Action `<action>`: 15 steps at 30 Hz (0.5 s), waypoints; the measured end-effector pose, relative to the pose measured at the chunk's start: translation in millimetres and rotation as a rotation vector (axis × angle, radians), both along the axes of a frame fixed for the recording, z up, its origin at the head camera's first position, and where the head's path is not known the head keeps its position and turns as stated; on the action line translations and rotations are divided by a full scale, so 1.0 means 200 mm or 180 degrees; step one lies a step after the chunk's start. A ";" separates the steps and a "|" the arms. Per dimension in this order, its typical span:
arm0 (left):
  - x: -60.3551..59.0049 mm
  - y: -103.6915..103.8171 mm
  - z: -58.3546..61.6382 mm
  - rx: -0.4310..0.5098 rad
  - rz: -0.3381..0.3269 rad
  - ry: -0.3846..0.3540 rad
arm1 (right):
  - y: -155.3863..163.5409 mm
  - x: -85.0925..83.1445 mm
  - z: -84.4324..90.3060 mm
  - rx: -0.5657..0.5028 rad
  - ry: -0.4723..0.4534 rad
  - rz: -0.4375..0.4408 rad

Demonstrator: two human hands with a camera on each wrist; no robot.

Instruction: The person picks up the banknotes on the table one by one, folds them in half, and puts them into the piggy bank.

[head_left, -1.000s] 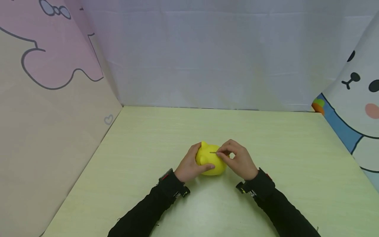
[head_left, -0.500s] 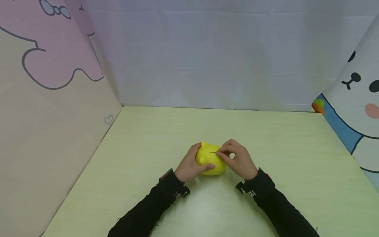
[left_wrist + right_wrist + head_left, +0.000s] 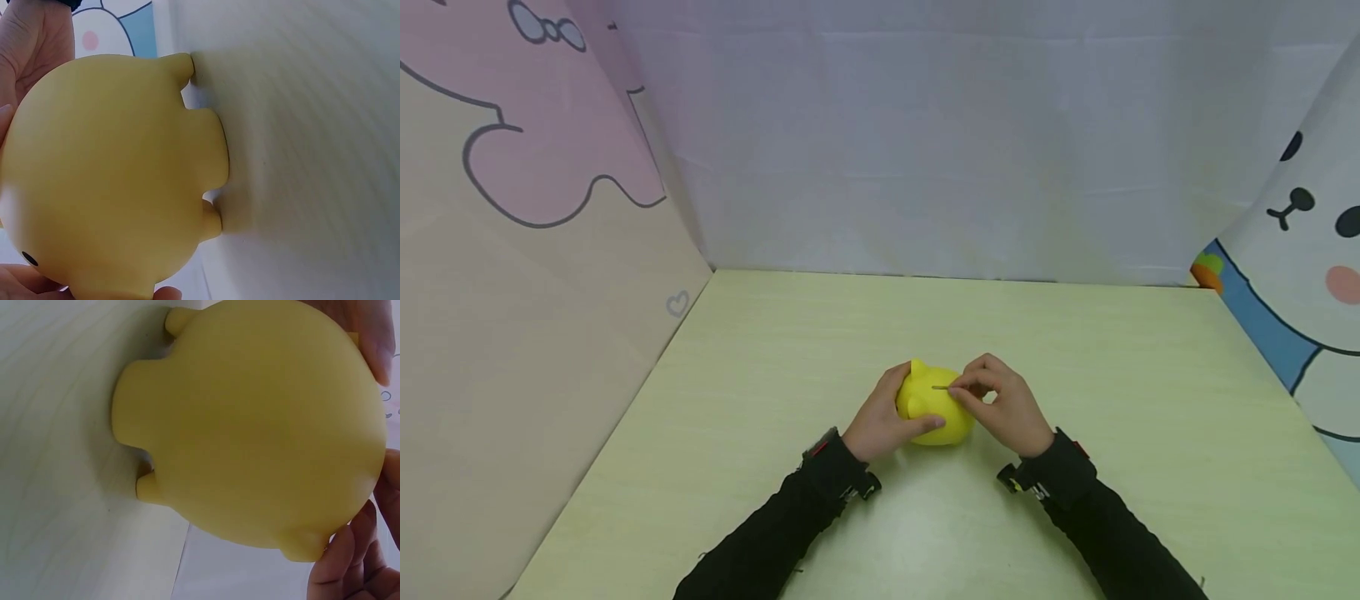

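Note:
A yellow piggy bank (image 3: 935, 406) stands on the table, its ears toward my left hand (image 3: 887, 418). That hand grips it from the left, thumb along the near side and fingers round the far side. A thin dark line (image 3: 939, 387) runs along its top; whether this is the slot or a thin thing's edge is unclear. My right hand (image 3: 1003, 406) brings thumb and fingertip together at the line's right end, hiding anything between them. In the right wrist view, the right fingers (image 3: 340, 559) curl close to a bump on the piggy bank. Its feet (image 3: 209, 150) touch the table.
The pale wooden table (image 3: 775, 333) spreads around the hands. A white cloth (image 3: 925, 142) hangs along its back edge. Printed cloths stand at the left (image 3: 550, 292) and right (image 3: 1300, 317) sides. Both wrists wear black camera straps.
Both hands and the piggy bank hold the same positions. Only the whole head view has shifted very slightly.

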State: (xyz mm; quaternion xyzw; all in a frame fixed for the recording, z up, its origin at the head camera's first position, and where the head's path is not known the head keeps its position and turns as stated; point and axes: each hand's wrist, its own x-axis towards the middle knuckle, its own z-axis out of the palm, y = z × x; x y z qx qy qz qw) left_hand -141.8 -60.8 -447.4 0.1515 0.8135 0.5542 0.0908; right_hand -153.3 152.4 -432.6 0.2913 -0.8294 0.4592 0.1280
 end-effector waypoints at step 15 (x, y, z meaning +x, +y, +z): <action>-0.02 -0.08 0.08 -0.0198 0.0224 0.0204 | 0.03 -0.03 0.03 0.0054 0.0123 -0.0261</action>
